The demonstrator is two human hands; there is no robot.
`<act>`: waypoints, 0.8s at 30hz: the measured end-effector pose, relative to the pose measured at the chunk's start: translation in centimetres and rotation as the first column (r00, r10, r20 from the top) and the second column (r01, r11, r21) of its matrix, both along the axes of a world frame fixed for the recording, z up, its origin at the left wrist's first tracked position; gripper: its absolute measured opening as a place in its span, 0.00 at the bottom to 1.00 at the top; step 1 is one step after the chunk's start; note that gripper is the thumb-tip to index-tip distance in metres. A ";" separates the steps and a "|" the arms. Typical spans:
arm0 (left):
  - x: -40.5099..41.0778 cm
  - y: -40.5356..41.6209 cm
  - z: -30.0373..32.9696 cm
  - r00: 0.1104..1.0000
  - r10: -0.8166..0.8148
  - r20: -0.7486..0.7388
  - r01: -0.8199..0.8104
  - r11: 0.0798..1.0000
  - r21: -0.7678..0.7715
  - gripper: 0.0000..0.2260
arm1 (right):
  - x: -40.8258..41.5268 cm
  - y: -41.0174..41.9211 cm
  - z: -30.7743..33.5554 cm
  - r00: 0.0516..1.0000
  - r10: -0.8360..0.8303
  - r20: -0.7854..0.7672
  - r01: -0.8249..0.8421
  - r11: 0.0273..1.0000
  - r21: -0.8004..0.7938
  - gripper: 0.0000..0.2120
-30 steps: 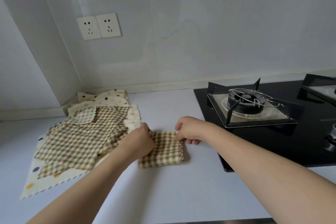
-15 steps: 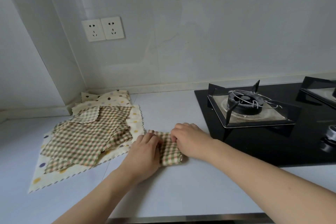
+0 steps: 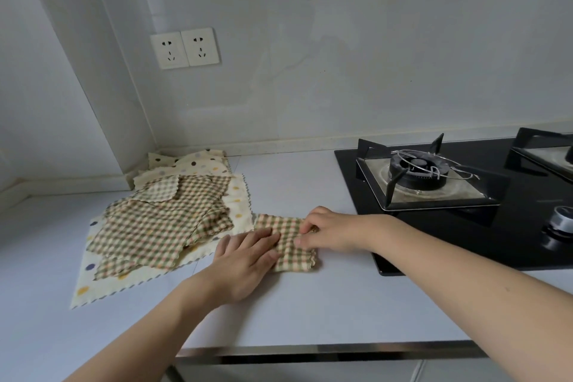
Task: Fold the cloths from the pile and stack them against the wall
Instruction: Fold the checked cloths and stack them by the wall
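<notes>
A small checked cloth (image 3: pixel 290 243), folded into a narrow strip, lies on the white counter (image 3: pixel 310 313) in front of me. My left hand (image 3: pixel 245 260) rests flat with its fingers pressing the cloth's left edge. My right hand (image 3: pixel 328 232) pinches the cloth's right edge with bent fingers. To the left lies the pile of cloths (image 3: pixel 161 220): several checked ones on top of cream ones with coloured dots, reaching back into the wall corner.
A black gas hob (image 3: pixel 465 195) with a burner and pan support (image 3: pixel 418 170) sits close on the right, its knob (image 3: pixel 562 220) at the far right. Two wall sockets (image 3: pixel 185 48) are above the pile. The counter's metal front edge (image 3: pixel 310 350) runs below my arms.
The checked cloth was a wider square a second ago; it has been folded over into a narrower strip. Both hands have come closer together on it, and my view has shifted slightly.
</notes>
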State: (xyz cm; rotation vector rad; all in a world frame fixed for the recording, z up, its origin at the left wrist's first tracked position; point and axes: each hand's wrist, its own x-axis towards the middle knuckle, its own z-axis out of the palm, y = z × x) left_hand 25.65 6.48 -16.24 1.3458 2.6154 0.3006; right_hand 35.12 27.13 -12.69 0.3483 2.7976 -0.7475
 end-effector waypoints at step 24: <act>-4.8 7.6 6.6 0.996 0.088 -0.022 -0.090 0.953 -0.291 0.09 | -4.5 0.9 1.5 0.994 -0.042 0.103 0.042 0.999 0.003 0.08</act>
